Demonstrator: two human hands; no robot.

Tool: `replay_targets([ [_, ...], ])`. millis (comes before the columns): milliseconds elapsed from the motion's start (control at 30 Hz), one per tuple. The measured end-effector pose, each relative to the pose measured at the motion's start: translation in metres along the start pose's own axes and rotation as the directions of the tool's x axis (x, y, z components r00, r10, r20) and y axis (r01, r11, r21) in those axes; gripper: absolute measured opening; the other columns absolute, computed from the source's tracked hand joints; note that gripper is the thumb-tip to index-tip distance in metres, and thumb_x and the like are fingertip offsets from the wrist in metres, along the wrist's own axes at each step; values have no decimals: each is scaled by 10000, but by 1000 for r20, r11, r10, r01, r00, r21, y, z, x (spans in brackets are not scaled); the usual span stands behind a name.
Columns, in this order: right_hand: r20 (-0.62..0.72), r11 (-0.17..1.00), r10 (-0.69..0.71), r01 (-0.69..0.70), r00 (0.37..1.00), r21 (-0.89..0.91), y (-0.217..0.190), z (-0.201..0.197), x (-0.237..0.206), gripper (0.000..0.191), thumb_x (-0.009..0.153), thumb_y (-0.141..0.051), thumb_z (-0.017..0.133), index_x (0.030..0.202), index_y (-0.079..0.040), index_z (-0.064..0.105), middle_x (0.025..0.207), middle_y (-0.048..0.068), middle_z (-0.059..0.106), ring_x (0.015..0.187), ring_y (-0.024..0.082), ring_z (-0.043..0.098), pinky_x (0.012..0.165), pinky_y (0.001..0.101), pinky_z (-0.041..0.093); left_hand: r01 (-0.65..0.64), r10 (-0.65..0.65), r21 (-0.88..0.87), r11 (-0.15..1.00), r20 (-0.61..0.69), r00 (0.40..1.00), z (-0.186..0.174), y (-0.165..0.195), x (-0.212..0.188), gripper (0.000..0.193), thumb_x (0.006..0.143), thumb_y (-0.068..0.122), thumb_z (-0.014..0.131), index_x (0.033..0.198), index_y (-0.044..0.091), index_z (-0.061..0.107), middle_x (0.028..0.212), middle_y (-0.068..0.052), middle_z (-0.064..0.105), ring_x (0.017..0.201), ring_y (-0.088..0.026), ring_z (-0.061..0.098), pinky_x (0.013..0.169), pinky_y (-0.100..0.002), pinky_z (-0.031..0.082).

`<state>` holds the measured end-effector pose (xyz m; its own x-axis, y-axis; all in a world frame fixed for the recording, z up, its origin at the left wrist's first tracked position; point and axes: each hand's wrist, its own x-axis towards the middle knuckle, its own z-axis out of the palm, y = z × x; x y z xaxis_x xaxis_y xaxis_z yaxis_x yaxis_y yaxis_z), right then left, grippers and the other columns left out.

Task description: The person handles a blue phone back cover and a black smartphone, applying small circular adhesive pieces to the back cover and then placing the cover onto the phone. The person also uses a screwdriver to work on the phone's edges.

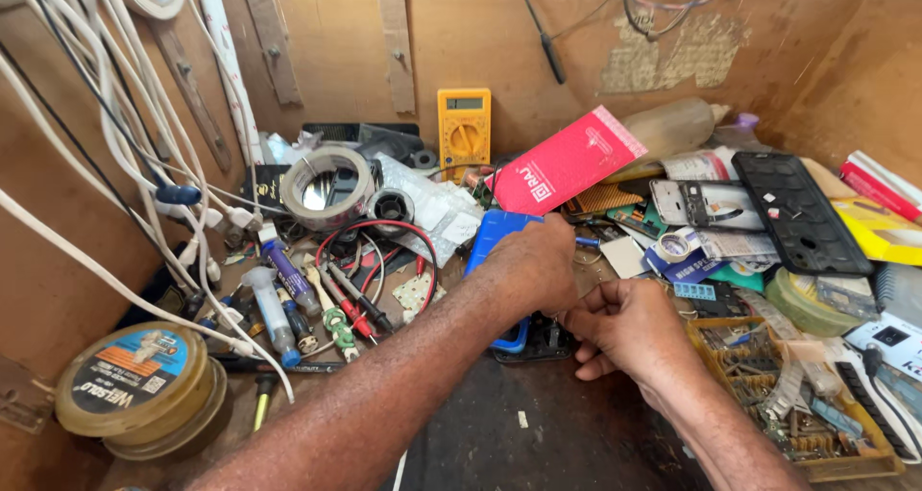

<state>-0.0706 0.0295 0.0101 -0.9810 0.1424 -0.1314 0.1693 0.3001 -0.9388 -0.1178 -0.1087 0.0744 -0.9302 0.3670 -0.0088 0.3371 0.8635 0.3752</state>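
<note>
My left hand [533, 265] lies palm down over a blue plastic holder [492, 230] in the middle of the bench. Its fingers curl over the holder's far side and are hidden. A small dark part [540, 345] sits at the holder's near end. My right hand [626, 328] is just right of it, with fingers curled in and fingertips pinching at the dark part's edge. The two hands nearly touch.
A yellow multimeter [464, 126] leans on the back board, with a pink box [567, 159] beside it. Tape roll [327, 185], red and black probe leads [370, 260], glue tubes [288, 278], round tin [134, 380] and white cables [115, 135] lie left. Black phone panel [799, 212] and yellow parts tray [797, 395] sit right.
</note>
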Motion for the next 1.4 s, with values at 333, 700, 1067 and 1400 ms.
replay_targets([
  [333, 53, 992, 19, -26, 998, 121, 1, -5, -1, 103, 854, -18, 726, 869, 80, 696, 750, 116, 675, 554, 186, 650, 466, 334, 607, -20, 20, 14, 1000, -10, 1000, -1, 1, -2, 692, 698, 137, 841, 1281, -71, 533, 1212, -296, 680, 1156, -392, 677, 932, -457, 574],
  [700, 12, 998, 23, -23, 1000, 63, 0, 1, 0, 114, 851, -18, 739, 901, 81, 713, 757, 118, 694, 549, 182, 648, 463, 335, 597, -21, 21, 18, 1000, 5, 1000, -2, -1, 0, 683, 676, 102, 846, 1274, -46, 552, 1235, -264, 662, 1163, -379, 667, 931, -453, 572],
  [1067, 58, 996, 6, -12, 998, 92, 1, -2, 1, 127, 852, -38, 748, 884, 78, 707, 755, 110, 678, 553, 169, 646, 463, 321, 598, -37, 37, 1, 999, -24, 999, -1, -4, -1, 705, 665, 119, 856, 1270, -53, 538, 1219, -268, 669, 1157, -384, 670, 920, -449, 577],
  [1400, 40, 996, 19, -23, 999, 85, 2, -1, 3, 135, 849, -22, 743, 907, 82, 678, 750, 128, 655, 539, 203, 640, 451, 347, 598, -60, 61, 19, 998, -23, 998, 1, -4, -4, 710, 649, 187, 890, 1236, -49, 566, 1210, -259, 678, 1168, -370, 666, 949, -439, 565],
])
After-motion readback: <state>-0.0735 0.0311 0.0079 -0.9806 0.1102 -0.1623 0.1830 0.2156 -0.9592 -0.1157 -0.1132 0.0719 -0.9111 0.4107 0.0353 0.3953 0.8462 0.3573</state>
